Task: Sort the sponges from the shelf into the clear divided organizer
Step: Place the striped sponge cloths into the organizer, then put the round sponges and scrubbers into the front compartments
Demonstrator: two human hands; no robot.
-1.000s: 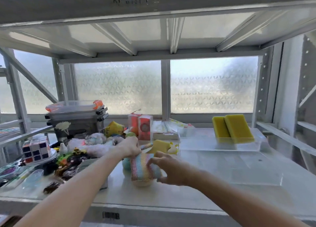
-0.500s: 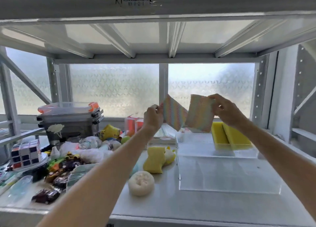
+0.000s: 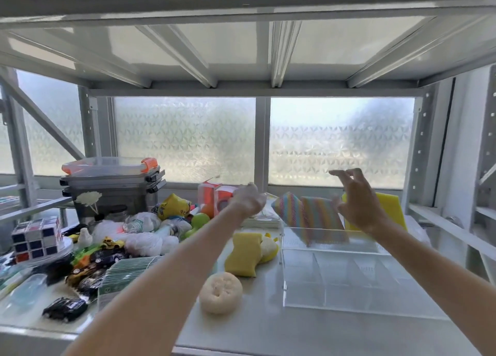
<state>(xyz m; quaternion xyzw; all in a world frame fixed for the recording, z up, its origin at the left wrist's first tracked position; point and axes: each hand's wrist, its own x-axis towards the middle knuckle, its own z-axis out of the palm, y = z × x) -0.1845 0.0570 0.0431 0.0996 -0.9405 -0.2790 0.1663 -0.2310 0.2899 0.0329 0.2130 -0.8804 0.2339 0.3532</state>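
Two rainbow-striped sponges stand on edge in the back-left compartment of the clear divided organizer, leaning against each other. My left hand hovers just left of them, fingers apart and holding nothing. My right hand is open just right of them, fingers spread. Yellow sponges stand in the back-right compartment, partly hidden by my right hand. On the shelf to the organizer's left lie a yellow curved sponge, a yellow-and-white sponge behind it, and a round beige sponge.
The shelf's left half is crowded: a puzzle cube, toy cars, white net puffs, a green pack, grey stacked bins and orange boxes. A low shelf deck hangs overhead. Shelf posts stand at right.
Both hands carried the two rainbow sponges up from the shelf, lowered them into the organizer's back-left compartment and let go. The hands now stand open on either side.
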